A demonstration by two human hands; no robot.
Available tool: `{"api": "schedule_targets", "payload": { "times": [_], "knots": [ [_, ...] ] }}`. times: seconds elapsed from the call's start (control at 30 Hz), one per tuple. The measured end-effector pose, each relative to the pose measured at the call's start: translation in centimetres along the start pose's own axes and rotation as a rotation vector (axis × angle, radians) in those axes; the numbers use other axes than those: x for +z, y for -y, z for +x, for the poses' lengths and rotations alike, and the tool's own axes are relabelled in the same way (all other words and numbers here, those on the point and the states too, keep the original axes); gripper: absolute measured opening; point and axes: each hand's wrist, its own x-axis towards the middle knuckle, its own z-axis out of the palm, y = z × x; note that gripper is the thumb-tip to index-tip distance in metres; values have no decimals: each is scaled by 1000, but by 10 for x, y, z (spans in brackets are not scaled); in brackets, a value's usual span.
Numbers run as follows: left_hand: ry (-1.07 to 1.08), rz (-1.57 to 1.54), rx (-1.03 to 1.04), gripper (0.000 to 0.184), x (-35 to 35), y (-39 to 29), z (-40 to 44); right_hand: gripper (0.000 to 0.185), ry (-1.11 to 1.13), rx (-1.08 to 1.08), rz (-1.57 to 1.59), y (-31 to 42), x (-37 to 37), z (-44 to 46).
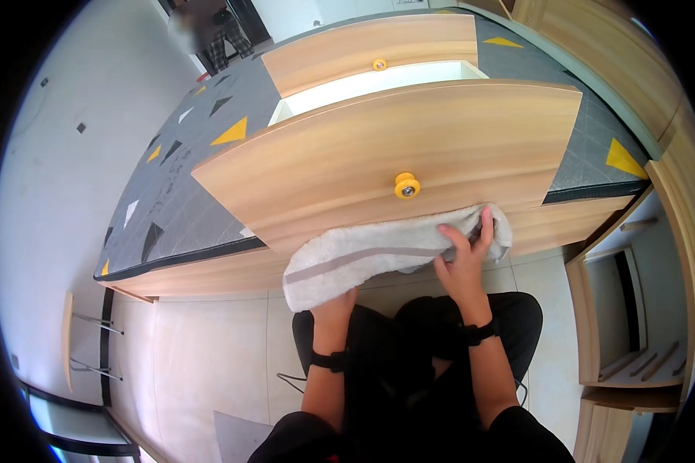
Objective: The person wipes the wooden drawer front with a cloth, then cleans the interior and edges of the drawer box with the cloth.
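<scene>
A pale grey towel (363, 258) with a darker stripe is stretched sideways between my hands, low against a wood-grain drawer front (471, 139). My right hand (465, 266) grips its bunched right end, with the index finger up along the cloth and the thumb toward the left. My left hand (337, 303) is under the towel's left end; its fingers are hidden by the cloth. Just above the towel, a round yellow knob (407, 185) sticks out of the drawer front.
Behind stands another drawer front (363, 54) with a smaller yellow knob (380, 65). Both are on a grey patterned surface (185, 185) with a dark edge. Open wooden shelving (587, 309) is at the right, a folding-leg board (69, 339) at the left. A person (216, 38) is far back.
</scene>
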Motion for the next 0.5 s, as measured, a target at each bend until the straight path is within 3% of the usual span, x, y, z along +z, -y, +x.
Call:
{"api": "schedule_targets", "payload": {
  "times": [0.33,0.5],
  "knots": [
    [-51,105,-137,29,-43,36,14,63,40,-104,-88,47,41,-7],
    [-112,210,-96,26,-60,50,25,72,104,-269,-228,58,61,-13]
  ]
}}
